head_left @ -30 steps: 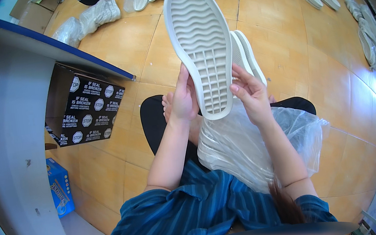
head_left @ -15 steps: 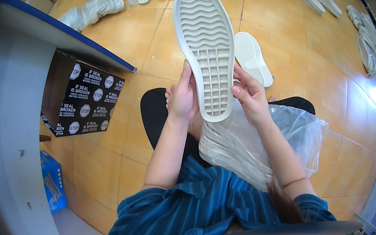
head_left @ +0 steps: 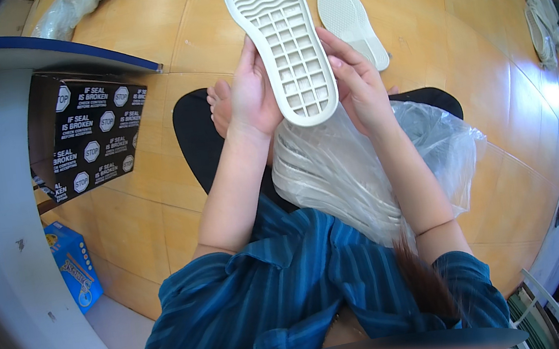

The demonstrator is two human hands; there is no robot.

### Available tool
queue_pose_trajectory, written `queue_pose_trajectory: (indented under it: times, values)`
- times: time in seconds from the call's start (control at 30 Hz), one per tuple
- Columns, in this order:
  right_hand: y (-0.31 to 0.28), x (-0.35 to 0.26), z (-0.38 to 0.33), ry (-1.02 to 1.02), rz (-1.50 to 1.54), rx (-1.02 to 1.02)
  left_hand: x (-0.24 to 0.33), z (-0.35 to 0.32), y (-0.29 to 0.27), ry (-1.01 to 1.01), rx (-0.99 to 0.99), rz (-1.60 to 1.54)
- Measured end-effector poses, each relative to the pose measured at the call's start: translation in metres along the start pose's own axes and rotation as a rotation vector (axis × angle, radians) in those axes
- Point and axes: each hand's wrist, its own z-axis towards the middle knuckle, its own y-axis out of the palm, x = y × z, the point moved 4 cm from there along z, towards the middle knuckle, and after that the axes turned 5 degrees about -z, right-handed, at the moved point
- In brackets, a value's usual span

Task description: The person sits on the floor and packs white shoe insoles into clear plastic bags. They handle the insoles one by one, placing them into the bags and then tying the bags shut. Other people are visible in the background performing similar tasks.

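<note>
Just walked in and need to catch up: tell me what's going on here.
A seated person in a blue striped shirt holds a white shoe sole up with both bare hands, tread side toward the camera. The left hand grips its left edge and the right hand its right edge, near the heel. A clear plastic bag holding more white soles rests on the lap. Another white sole lies on the tiled floor just beyond, and a black printed cardboard box sits to the left under a table.

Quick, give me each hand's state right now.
Left hand: closed on the left edge of the white shoe sole, near its heel end.
Right hand: fingers gripping the same sole's right edge, above the clear plastic bag.
</note>
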Motion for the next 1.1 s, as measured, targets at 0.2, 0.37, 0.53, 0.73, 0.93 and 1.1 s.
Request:
queue_pose_trajectory:
  times: [0.2,0.37,0.53,0.73,0.93,1.1]
  values:
    - [-0.006,0.001,0.0,0.016,0.019,0.042,-0.004,0.005,0.001,0.001,0.007,-0.038]
    - [-0.011,0.004,0.003,0.062,0.002,0.128,-0.004,0.008,0.002,0.197,0.227,0.158]
    - [-0.006,0.013,0.003,0.118,0.013,0.082,0.0,0.005,0.004,0.343,0.348,0.418]
    - [-0.008,0.014,0.002,0.186,0.004,0.011,0.009,-0.002,0.004,0.358,0.461,0.65]
    - [-0.014,0.015,0.003,0.199,0.155,0.053,0.008,-0.004,0.001,0.369,0.538,0.661]
    - [-0.015,0.011,0.002,0.092,0.086,0.069,0.003,0.002,-0.017,0.233,0.62,0.18]
